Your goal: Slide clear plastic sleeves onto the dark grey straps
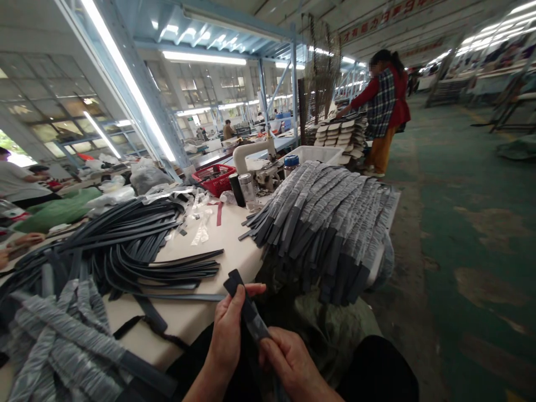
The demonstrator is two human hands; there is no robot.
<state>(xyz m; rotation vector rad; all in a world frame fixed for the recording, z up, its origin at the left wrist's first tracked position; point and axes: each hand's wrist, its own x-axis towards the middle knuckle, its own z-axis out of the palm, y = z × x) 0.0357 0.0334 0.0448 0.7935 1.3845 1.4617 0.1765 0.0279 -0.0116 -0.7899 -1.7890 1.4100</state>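
Note:
A dark grey strap (pixel 256 324) runs between my two hands, low in the middle of the view. My left hand (pixel 228 321) pinches it near its upper end, thumb on top and a finger stretched out to the right. Lower down, my right hand (pixel 288 357) is closed round the same strap, where clear plastic film seems to cover it. Left of my hands lies a pile of bare dark straps (pixel 167 268) on the pale table (pixel 238 234). Film-wrapped straps (pixel 62 329) are heaped at the lower left. A large stack of wrapped straps (pixel 330 212) stands to the right.
Behind the table stand a sewing machine (pixel 255 156), a red basket (pixel 213 177), a clear jar (pixel 247 187) and a white bin (pixel 316 153). A co-worker (pixel 385 111) in a plaid vest stands at the back right, by stacked pale pieces (pixel 341 137). Green floor (pixel 481 223) lies right.

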